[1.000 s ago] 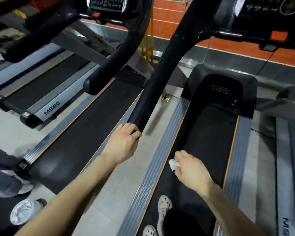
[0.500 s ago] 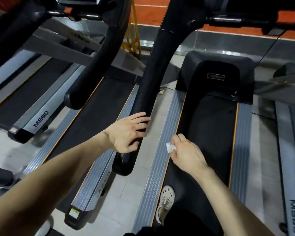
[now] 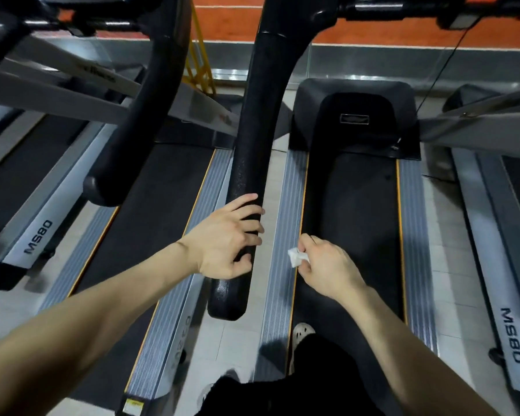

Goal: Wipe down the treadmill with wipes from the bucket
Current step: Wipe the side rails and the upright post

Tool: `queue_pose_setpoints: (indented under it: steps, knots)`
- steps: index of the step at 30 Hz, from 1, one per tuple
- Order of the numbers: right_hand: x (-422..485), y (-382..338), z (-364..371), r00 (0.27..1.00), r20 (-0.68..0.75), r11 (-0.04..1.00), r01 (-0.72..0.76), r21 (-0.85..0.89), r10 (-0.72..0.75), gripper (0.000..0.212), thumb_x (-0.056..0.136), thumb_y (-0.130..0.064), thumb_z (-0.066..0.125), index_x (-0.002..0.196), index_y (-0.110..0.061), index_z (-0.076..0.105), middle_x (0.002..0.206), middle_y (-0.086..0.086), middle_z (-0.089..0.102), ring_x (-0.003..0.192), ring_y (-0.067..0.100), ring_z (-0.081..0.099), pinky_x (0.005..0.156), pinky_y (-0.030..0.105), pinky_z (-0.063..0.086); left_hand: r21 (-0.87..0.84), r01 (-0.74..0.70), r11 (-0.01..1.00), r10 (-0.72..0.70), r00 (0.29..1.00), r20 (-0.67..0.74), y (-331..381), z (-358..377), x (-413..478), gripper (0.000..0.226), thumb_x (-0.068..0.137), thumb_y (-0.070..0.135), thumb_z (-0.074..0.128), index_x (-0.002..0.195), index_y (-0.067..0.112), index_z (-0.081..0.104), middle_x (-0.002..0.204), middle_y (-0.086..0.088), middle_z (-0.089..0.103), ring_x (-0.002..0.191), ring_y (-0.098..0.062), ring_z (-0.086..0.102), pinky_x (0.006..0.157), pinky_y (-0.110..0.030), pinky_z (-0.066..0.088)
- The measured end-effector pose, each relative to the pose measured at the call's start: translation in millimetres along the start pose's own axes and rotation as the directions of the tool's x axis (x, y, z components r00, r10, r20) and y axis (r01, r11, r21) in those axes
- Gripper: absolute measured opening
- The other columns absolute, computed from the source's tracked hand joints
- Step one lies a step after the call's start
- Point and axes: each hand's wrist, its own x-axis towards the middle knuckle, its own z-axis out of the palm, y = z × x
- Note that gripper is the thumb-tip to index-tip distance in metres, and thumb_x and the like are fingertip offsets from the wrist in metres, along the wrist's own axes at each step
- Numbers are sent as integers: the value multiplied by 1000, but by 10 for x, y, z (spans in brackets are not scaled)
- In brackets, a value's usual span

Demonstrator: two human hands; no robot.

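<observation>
The treadmill (image 3: 415, 265) fills the view, its black belt (image 3: 351, 211) running forward to the motor cover (image 3: 354, 97). Its upper frame (image 3: 373, 7) is cut off at the top edge. Dark-clad legs (image 3: 312, 385) hide the belt's near end, with one pale shoe (image 3: 302, 333) showing. The left hand (image 3: 225, 241) grasps the black handrail (image 3: 252, 145) near its lower end. The right hand (image 3: 327, 265) pinches a small crumpled white wipe (image 3: 296, 256) above the left side rail (image 3: 278, 295).

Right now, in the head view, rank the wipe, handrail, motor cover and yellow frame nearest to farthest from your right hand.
1. Wipe: pinched in the right hand.
2. Handrail: just left, held by the left hand.
3. Motor cover: straight ahead, low.
4. Yellow frame: farthest, ahead and left.
</observation>
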Motion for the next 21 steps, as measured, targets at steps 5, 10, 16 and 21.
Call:
queue_pose_setpoints:
  steps: [5, 10, 16, 21]
  knots:
    - [110, -41, 611, 994, -88, 997, -73, -23, 70, 16, 98, -22, 57, 111, -24, 49, 97, -12, 53, 90, 18, 56, 73, 31, 40, -18, -97, 995, 93, 987, -133, -53, 90, -14, 38, 82, 35, 54, 98, 20, 86, 100, 9, 75, 123, -24, 58, 131, -45, 21]
    - [107, -202, 1387, 948, -242, 976, -218, -19, 207, 14, 98, -21, 55, 109, -23, 49, 104, -3, 60, 94, 26, 61, 72, 37, 42, -60, -238, 969, 211, 933, -292, -141, 227, -8, 36, 84, 33, 48, 81, 23, 82, 87, 11, 76, 99, -20, 64, 116, -45, 36]
    - [-481, -773, 2153, 820, -318, 879, -457, 136, 476, 10, 95, -18, 54, 98, -22, 45, 94, -3, 55, 86, 28, 58, 71, 42, 45, -137, -105, 985, 56, 945, -323, -122, 325, 119, 55, 89, 47, 34, 65, 22, 77, 73, 3, 76, 83, -21, 68, 104, -24, 32]
    - [-959, -1387, 2463, 720, -401, 821, -535, 197, 566, 13, 94, -36, 49, 94, -23, 48, 87, -3, 56, 79, 26, 57, 65, 40, 39, -162, -149, 975, 64, 895, -441, -62, 487, -95, 44, 97, 42, 43, 74, 23, 75, 83, 12, 71, 102, -15, 62, 125, -38, 24]
